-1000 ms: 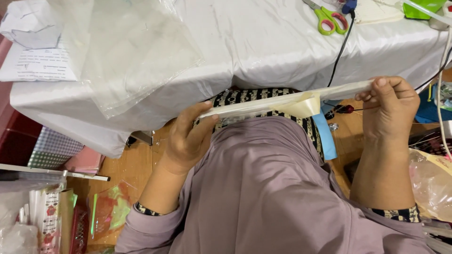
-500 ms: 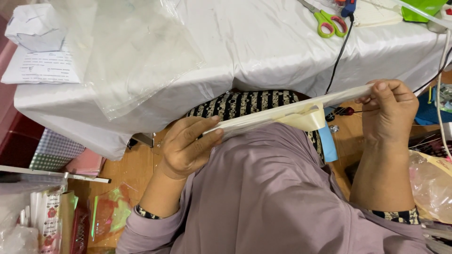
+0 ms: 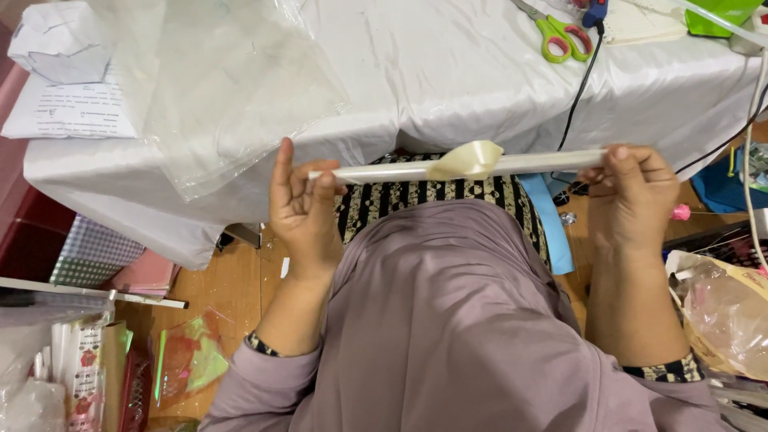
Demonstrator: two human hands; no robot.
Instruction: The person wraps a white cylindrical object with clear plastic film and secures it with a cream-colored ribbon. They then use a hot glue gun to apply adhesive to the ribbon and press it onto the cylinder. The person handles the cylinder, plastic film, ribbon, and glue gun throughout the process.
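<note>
I hold a long thin white stick level in front of me, just below the table edge. A cream ribbon loop is wrapped around its middle. My left hand pinches the stick's left end between thumb and fingers, palm turned up. My right hand grips the right end with curled fingers. Below the stick lie my mauve garment and a black-and-cream patterned cloth on my lap.
A table under a white cloth carries clear plastic sheets, printed paper, green-handled scissors and a black cable. Bags and packets crowd the wooden floor at left, a plastic bag at right.
Both hands have lifted the stick up to the table edge and levelled it. My left hand has turned palm up at the stick's end.
</note>
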